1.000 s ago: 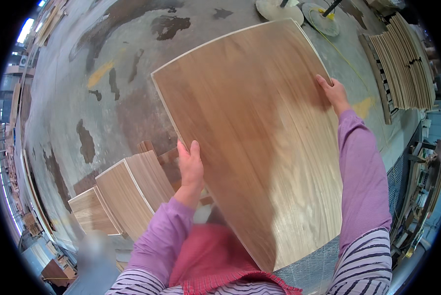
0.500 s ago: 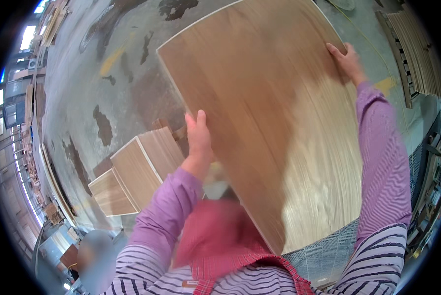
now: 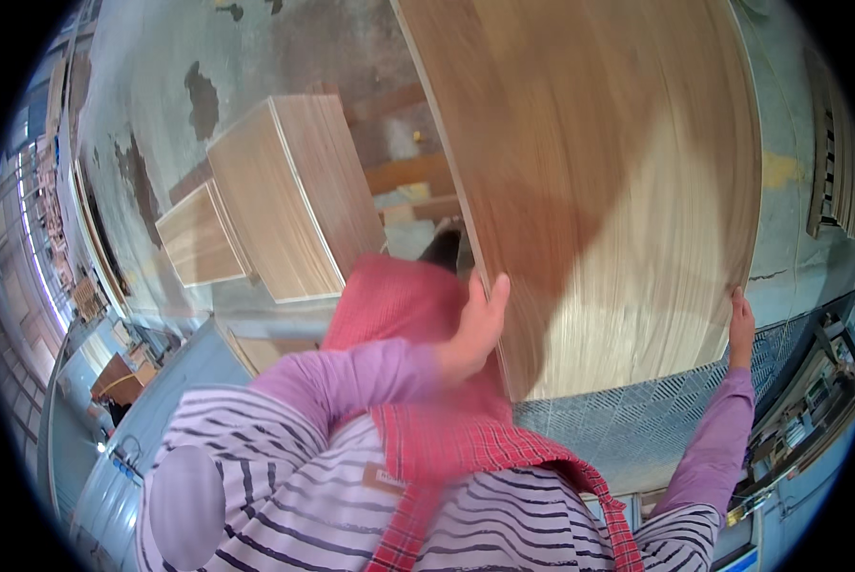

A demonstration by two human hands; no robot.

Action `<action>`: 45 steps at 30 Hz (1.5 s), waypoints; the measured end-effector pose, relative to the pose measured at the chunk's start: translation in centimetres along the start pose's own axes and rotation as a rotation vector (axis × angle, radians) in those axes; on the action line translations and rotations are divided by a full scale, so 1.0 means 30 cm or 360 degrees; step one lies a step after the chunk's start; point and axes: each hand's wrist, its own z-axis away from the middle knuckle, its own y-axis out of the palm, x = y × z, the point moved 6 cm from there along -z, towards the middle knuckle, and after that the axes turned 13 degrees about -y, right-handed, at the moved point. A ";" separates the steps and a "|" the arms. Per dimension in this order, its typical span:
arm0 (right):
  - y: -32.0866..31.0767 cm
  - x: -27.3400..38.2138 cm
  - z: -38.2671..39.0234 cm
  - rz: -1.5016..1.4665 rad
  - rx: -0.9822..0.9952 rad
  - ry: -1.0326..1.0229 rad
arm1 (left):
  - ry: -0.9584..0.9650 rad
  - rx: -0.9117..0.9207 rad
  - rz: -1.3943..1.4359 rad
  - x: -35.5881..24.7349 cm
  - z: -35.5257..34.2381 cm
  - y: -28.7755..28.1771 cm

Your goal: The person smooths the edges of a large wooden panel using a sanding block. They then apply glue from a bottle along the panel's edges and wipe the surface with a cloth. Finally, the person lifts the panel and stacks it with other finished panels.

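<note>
A large wood-grain panel [image 3: 628, 181] with a pale edge fills the upper right of the head view, part in shadow, part brightly lit. My left hand [image 3: 475, 329] holds its left edge close to my body, thumb on top and the other fingers hidden. At the opposite edge, near the near right corner, my right hand [image 3: 741, 329] grips the panel with the fingertips showing along the rim. Beneath and past the panel's near end lies a grey surface with a fine woven-looking pattern [image 3: 628, 424].
Stacked wood-grain panels [image 3: 270, 210] stand on the floor at left, beside a lower, smaller stack [image 3: 203, 234]. Brown wooden boards [image 3: 408, 176] lie between these and my panel. At far right is a slatted stack [image 3: 828, 157]. The concrete floor [image 3: 161, 86] has dark patches.
The panel has come nearer to my body and shifted right. Both hands have moved down its edges, the left from mid-edge to near the close end, the right from the far part.
</note>
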 end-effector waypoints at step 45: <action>0.582 -0.051 0.784 -0.1473 -0.0611 0.0418 | 0.1159 -0.0111 0.0123 -1.313 -0.583 -0.355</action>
